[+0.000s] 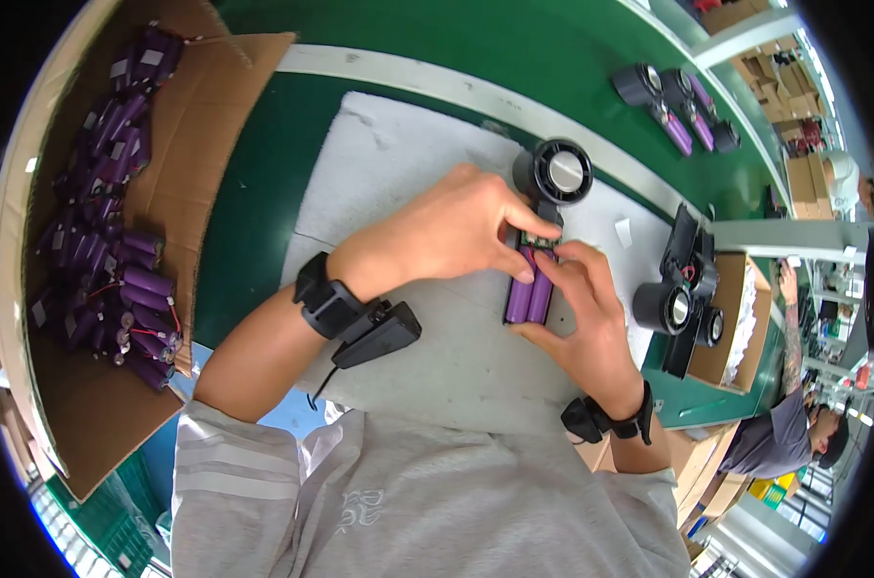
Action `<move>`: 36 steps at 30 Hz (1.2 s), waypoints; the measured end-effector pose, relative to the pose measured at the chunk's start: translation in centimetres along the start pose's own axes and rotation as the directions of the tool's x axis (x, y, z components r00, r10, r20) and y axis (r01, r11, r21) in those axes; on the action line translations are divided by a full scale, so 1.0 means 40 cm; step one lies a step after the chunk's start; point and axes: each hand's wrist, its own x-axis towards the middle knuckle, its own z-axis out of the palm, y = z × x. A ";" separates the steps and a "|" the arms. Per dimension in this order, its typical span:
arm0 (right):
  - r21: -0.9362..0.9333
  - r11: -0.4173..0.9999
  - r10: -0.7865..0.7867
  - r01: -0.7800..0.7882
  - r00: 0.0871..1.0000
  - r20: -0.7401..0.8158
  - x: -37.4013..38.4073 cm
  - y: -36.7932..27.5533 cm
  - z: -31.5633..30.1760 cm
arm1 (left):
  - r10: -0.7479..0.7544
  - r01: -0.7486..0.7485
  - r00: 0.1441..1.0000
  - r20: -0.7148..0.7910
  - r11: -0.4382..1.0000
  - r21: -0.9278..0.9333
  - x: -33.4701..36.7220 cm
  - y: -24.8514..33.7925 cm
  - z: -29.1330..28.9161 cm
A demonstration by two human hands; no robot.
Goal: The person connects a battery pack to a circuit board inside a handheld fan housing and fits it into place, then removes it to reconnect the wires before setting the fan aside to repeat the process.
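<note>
A black handheld fan (564,171) lies on the pale mat, its round head pointing away from me and its handle open. In the handle sits a purple two-cell battery pack (527,302), with a small green circuit board (536,240) above it. My left hand (447,229) comes from the left, thumb and index finger closed around the board end of the handle. From the right, my right hand (588,306) grips the battery pack, fingertips at its upper end and thumb by its lower end. The fingers partly hide the board and any wires there.
At left stands a cardboard box (182,144) with many purple battery packs (95,222). The white mat (379,144) covers the green bench. More fan assemblies (663,101) lie at the far right; black fan parts (678,299) sit beside a small carton (743,328). A co-worker (779,433) is at right.
</note>
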 end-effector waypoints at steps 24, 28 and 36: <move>-0.394 0.839 0.319 -0.375 0.926 -0.200 -0.079 0.071 -0.219 | -0.005 0.229 0.780 -0.626 0.933 0.278 -0.071 -0.034 -0.178; -0.333 0.865 0.344 -0.375 0.927 -0.150 -0.126 0.078 -0.191 | 0.059 0.492 0.660 -0.749 0.719 0.490 -0.259 0.064 -0.197; -0.255 0.920 0.281 -0.298 0.954 -0.101 -0.119 0.111 -0.219 | -0.189 0.943 0.313 -0.931 0.182 0.280 -0.530 0.101 -0.136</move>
